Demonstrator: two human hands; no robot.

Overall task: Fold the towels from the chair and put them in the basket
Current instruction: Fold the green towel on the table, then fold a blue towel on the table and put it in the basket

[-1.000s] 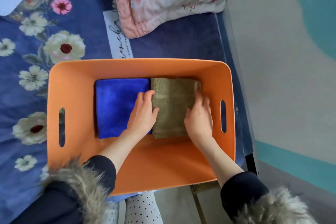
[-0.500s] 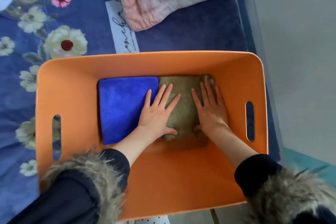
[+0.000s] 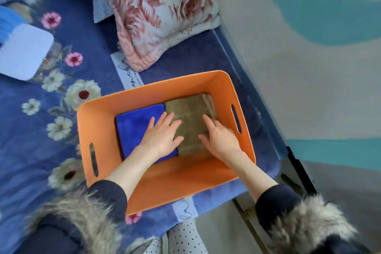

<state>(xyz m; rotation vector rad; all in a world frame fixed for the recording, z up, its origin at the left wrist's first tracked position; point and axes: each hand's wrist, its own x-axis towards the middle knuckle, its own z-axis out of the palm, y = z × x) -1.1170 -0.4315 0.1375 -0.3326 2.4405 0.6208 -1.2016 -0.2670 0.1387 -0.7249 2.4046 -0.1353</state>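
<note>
Starting at the left, a soft blue bedspread (image 3: 26, 150) printed with cream and pink flowers is seen, with a flat, pale, round-cornered box lid (image 3: 22, 51) lying on it. An orange plastic basket (image 3: 99, 117), rectangular with slot handles in the short walls, is set on the bedspread. Inside, a fluffy blue towel (image 3: 134, 126) is folded into a neat rectangle, and an olive-brown towel (image 3: 191, 113) of plush terry is folded right beside it, edges touching. The left hand (image 3: 161, 137) is laid flat across the seam between both towels, fingers straight and slightly spread. The right hand (image 3: 221, 138) is pressed on the olive-brown towel, fingers straight and apart. Fuzzy fur cuffs (image 3: 82, 210) are worn at both wrists. A quilted pink rose-print pillow (image 3: 162, 10) is propped behind the basket.
</note>
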